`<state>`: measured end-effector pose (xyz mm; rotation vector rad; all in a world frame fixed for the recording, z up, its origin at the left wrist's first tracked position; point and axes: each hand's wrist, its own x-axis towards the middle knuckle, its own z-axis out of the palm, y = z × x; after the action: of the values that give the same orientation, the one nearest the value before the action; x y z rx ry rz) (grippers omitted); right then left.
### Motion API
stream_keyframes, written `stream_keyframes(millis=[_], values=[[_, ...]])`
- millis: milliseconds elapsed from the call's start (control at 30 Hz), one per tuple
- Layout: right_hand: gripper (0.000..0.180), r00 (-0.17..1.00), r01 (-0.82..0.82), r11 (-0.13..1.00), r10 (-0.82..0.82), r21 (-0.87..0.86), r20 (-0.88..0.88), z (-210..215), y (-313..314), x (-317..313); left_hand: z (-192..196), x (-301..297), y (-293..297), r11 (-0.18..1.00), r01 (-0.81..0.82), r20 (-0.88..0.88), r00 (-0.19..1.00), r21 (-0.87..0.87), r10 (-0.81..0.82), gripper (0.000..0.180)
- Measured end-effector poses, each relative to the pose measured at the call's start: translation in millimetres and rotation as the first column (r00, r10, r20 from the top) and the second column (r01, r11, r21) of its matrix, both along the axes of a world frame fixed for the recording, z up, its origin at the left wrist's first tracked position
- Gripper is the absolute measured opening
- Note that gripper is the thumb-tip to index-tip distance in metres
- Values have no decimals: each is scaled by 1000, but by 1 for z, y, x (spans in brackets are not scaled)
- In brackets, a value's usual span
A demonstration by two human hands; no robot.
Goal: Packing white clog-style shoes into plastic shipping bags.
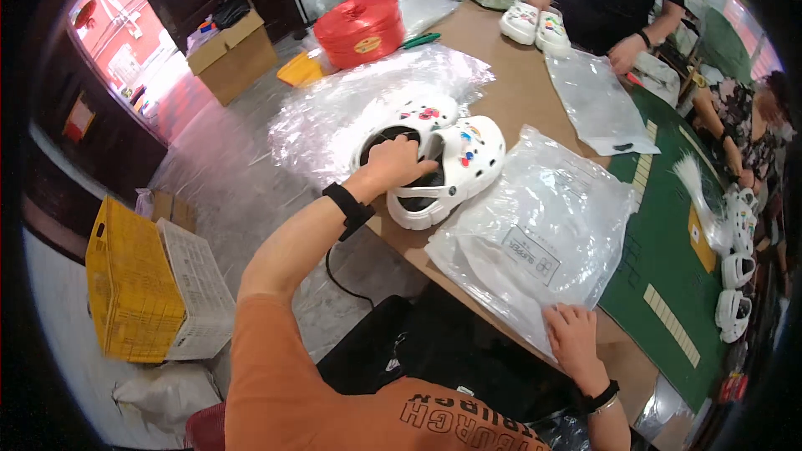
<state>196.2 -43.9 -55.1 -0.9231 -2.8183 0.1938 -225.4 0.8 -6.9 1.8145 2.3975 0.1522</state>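
Note:
A pair of white clogs (479, 154) with colourful charms and black insoles stands at the table's near left edge. My left hand (393, 165) reaches over them, its fingers inside the far clog and its thumb at the near one, gripping the inner sides together. To their right lies a flat frosted plastic bag (576, 230) with a printed label. At its near edge, my right hand (575, 342) has its fingers curled over the plastic; the thumb is mostly hidden. Shiny clear plastic bags (326, 121) spread out beyond the clogs.
A red round tub (359, 29) stands at the back left. Across the table, a person in black holds other white clogs (536, 27) beside another bag (597, 104). A green mat (660, 301) covers the right. Yellow crate (134, 284) and cardboard box (234, 58) stand on the left floor.

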Motion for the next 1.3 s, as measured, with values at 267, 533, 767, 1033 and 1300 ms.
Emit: stream_keyframes(millis=[267,533,767,1033,1300], values=[[50,981,176,984,-173,37,-88,23,10,-9,-27,-7,8,977,50,-44,998,208,-42,36],[32,945,115,980,-158,-162,-286,-8,13,15,-9,-37,0,893,25,308,934,450,-181,26],[35,948,227,971,-238,-74,-213,1,7,13,46,-31,-55,942,48,745,599,332,-293,26],[45,957,229,969,-206,93,-203,26,33,-5,96,42,-97,903,430,863,450,15,-228,42],[55,940,209,977,-186,52,-286,53,30,-18,88,106,-67,531,840,792,251,108,-557,32]])
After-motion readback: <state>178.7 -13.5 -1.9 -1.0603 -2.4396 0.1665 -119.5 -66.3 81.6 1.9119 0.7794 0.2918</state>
